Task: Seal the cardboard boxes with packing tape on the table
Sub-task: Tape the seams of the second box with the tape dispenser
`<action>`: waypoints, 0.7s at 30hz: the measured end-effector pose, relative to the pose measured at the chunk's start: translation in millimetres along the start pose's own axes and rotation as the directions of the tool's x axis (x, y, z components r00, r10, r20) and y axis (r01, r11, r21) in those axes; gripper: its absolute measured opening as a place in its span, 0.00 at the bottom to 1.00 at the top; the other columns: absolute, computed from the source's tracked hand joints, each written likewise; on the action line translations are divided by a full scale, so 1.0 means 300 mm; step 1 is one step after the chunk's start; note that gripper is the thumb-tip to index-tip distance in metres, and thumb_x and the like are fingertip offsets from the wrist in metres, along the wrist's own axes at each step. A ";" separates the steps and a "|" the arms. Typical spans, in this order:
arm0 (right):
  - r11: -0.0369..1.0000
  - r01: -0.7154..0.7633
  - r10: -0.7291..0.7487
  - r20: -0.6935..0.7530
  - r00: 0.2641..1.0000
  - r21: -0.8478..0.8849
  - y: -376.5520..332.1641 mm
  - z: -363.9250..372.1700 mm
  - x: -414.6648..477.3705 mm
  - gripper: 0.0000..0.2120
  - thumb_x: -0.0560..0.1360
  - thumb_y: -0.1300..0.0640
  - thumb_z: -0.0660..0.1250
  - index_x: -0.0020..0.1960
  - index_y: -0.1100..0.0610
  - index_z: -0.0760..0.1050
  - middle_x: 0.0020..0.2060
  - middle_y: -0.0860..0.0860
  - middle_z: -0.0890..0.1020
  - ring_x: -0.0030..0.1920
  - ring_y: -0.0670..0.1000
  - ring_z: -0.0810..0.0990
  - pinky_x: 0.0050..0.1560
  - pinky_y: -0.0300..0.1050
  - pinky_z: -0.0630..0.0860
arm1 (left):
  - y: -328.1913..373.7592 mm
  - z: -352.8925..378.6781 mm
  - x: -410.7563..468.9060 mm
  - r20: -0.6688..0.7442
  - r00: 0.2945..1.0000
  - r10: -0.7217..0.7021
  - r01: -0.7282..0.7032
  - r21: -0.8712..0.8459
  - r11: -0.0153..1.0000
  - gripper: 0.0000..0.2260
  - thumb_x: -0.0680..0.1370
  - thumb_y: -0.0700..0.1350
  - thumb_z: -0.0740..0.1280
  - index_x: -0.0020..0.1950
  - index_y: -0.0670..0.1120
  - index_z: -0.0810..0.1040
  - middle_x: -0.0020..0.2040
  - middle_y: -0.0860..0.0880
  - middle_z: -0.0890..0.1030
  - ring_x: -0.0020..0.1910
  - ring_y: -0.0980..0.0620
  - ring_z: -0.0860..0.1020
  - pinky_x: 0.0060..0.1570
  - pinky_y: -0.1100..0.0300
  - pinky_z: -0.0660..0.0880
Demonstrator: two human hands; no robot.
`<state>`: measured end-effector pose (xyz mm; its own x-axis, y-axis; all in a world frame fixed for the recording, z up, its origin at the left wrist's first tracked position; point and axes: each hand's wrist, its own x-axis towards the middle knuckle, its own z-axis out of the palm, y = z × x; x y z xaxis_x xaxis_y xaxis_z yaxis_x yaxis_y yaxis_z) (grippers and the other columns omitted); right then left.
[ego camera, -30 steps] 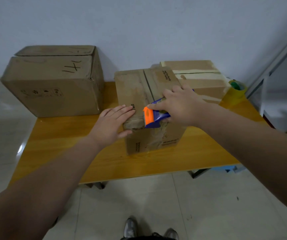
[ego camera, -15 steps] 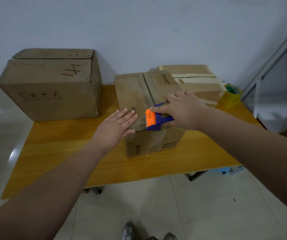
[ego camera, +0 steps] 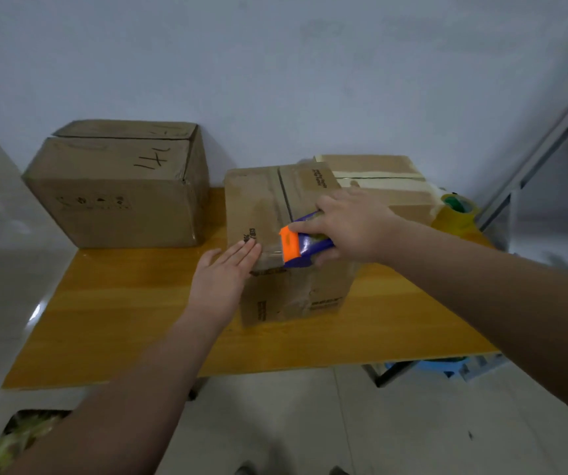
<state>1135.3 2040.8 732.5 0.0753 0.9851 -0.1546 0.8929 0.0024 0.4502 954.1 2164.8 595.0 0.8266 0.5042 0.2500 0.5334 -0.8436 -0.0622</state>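
Two bare hands at work on one box. Right hand [ego camera: 351,228] clenched around a blue plastic tape dispenser with an orange blade guard [ego camera: 304,245], pressed onto the near top edge of the small brown cardboard box [ego camera: 268,207] at mid-table. Left hand [ego camera: 222,275] flat and released, fingers [ego camera: 246,250] extended, just touching the near-left top corner of the same box, apparently steadying it. Compared with a second ago: dispenser drawn nearer to the front edge of the lid, left hand slid back from resting on the lid to its corner. Judged meaning: tape run along the centre seam almost at its end, next step likely carrying the strip over the edge onto the front face and cutting it. Clear tape on the lid hard to make out; extent of coverage not certain. Behind and to the right, touching or nearly so, a second brown cardboard box with pale tape strips across its top [ego camera: 378,173], seemingly sealed already. Far left, a large brown cardboard box with black handwritten marks [ego camera: 118,186], seam apparently untaped, probably outstanding. Far right edge, a yellow roll of tape with a green core [ego camera: 455,214]. All resting on the orange-brown wooden table [ego camera: 131,313], before a pale wall.
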 end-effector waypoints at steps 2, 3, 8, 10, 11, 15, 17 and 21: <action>0.998 -0.044 0.044 0.013 0.999 0.036 0.088 0.023 -0.069 0.35 0.72 0.30 0.59 0.75 0.36 0.52 0.63 0.52 0.69 0.62 0.55 0.69 0.58 0.49 0.64 | 0.003 -0.012 -0.003 0.010 1.000 -0.018 0.018 0.003 1.000 0.24 0.82 0.44 0.56 0.77 0.53 0.53 0.77 0.55 0.55 0.75 0.58 0.55 0.71 0.54 0.52; 0.997 -0.072 0.071 0.021 0.997 0.038 0.126 0.038 -0.101 0.34 0.72 0.30 0.59 0.75 0.36 0.52 0.63 0.52 0.69 0.62 0.55 0.69 0.58 0.49 0.64 | 0.008 -0.016 -0.003 0.015 1.000 -0.024 0.024 0.000 1.000 0.23 0.83 0.45 0.55 0.77 0.53 0.53 0.77 0.55 0.55 0.75 0.58 0.54 0.71 0.54 0.51; 0.997 -0.075 0.073 0.075 0.995 0.025 0.171 0.083 -0.141 0.35 0.72 0.31 0.59 0.75 0.37 0.51 0.63 0.52 0.68 0.62 0.55 0.68 0.57 0.48 0.64 | 0.035 -0.038 0.007 0.012 0.999 -0.030 0.030 0.025 0.999 0.22 0.82 0.45 0.58 0.76 0.52 0.59 0.75 0.54 0.62 0.74 0.57 0.59 0.70 0.53 0.53; 0.998 -0.059 0.057 0.078 0.995 0.027 0.187 0.086 -0.135 0.36 0.71 0.30 0.59 0.75 0.37 0.51 0.63 0.52 0.69 0.62 0.55 0.68 0.58 0.48 0.64 | 0.033 -0.038 0.007 -0.003 0.999 -0.032 0.032 0.003 0.999 0.22 0.80 0.44 0.62 0.74 0.50 0.65 0.73 0.52 0.66 0.72 0.55 0.64 0.68 0.52 0.56; 0.998 -0.056 0.054 0.085 0.995 0.026 0.195 0.091 -0.135 0.36 0.72 0.30 0.59 0.75 0.36 0.51 0.63 0.52 0.69 0.62 0.55 0.68 0.58 0.48 0.64 | 0.035 -0.034 0.007 0.001 0.999 -0.035 0.035 0.004 0.999 0.22 0.79 0.44 0.63 0.73 0.50 0.66 0.72 0.52 0.68 0.71 0.54 0.66 0.67 0.51 0.58; 0.998 -0.066 0.066 0.088 0.994 -0.003 0.193 0.124 -0.126 0.34 0.73 0.32 0.59 0.75 0.36 0.51 0.62 0.52 0.70 0.63 0.56 0.69 0.59 0.49 0.65 | 0.041 -0.017 0.007 -0.036 0.999 -0.038 0.038 -0.013 0.999 0.23 0.74 0.42 0.70 0.69 0.48 0.72 0.67 0.50 0.74 0.66 0.52 0.72 0.64 0.49 0.65; 0.999 -0.054 0.054 0.084 0.995 -0.010 0.191 0.127 -0.109 0.32 0.73 0.32 0.60 0.74 0.36 0.53 0.62 0.52 0.71 0.62 0.56 0.70 0.59 0.49 0.65 | 0.036 -0.017 0.009 -0.059 0.998 -0.024 0.024 0.013 1.000 0.25 0.70 0.42 0.75 0.66 0.47 0.75 0.64 0.49 0.77 0.63 0.52 0.75 0.61 0.49 0.68; 0.998 -0.036 0.040 0.123 0.992 -0.042 0.185 0.107 -0.073 0.29 0.74 0.36 0.62 0.73 0.36 0.57 0.62 0.53 0.71 0.62 0.57 0.71 0.59 0.52 0.64 | 0.077 -0.027 0.017 -0.078 0.994 -0.079 0.083 0.048 0.995 0.26 0.65 0.45 0.78 0.63 0.45 0.78 0.60 0.48 0.80 0.60 0.49 0.78 0.60 0.47 0.60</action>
<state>1197.4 2013.8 732.6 0.1653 0.9558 -0.2430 0.8704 -0.0256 0.4916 969.0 2146.4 602.7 0.7654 0.5534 0.3284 0.6081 -0.7890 -0.0876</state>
